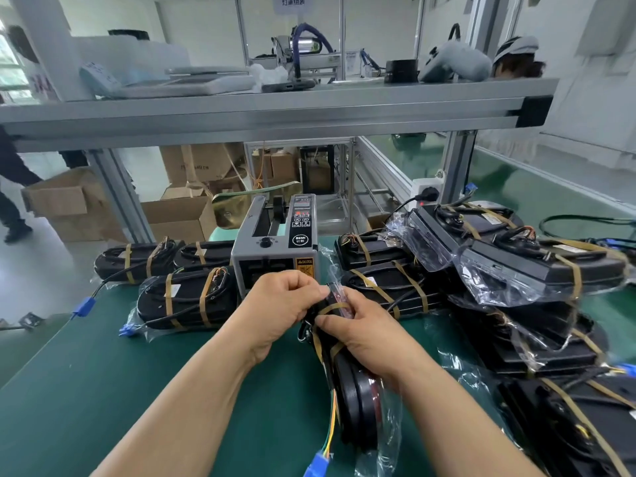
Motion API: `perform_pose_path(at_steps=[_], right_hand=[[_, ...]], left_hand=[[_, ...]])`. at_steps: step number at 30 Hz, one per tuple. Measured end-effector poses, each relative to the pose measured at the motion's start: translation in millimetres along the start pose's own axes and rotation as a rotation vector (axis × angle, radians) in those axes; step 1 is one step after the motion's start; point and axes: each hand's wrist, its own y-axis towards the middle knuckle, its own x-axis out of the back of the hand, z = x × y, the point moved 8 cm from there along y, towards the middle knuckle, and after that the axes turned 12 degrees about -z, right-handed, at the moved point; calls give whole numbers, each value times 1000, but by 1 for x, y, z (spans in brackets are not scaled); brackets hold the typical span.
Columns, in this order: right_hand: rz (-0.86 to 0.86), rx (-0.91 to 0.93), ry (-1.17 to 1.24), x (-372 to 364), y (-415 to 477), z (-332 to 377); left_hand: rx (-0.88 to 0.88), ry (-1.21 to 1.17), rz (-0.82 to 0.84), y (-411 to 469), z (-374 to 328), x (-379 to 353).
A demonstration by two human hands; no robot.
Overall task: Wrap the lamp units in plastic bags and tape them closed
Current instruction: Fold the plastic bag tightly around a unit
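Note:
A black lamp unit (356,401) in a clear plastic bag stands on edge on the green mat (103,390), in front of me. My left hand (275,311) pinches the bag's far end and a strip of brown tape (332,308) at the unit's top. My right hand (364,333) grips the unit's upper part, thumb on the tape band. Coloured wires run from the unit's underside to a blue connector (318,464) near the bottom edge of the view.
A grey tape dispenser (275,242) stands just beyond my hands. Bagged, taped lamp units lie at the left (186,304) and are piled at the right (537,270). An aluminium shelf (275,115) spans overhead. Cardboard boxes (69,201) sit on the floor behind.

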Motion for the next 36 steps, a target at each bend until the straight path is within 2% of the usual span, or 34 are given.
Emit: perform_pose_path(at_steps=[20, 29, 36], right_hand=[[-8, 15, 15, -2, 5, -4], [5, 18, 33, -2, 3, -3], [-5, 28, -14, -1, 2, 0]], left_hand=[[-53, 42, -62, 20, 13, -5], [-150, 202, -119, 22, 5, -2], [29, -16, -158, 20, 22, -7]])
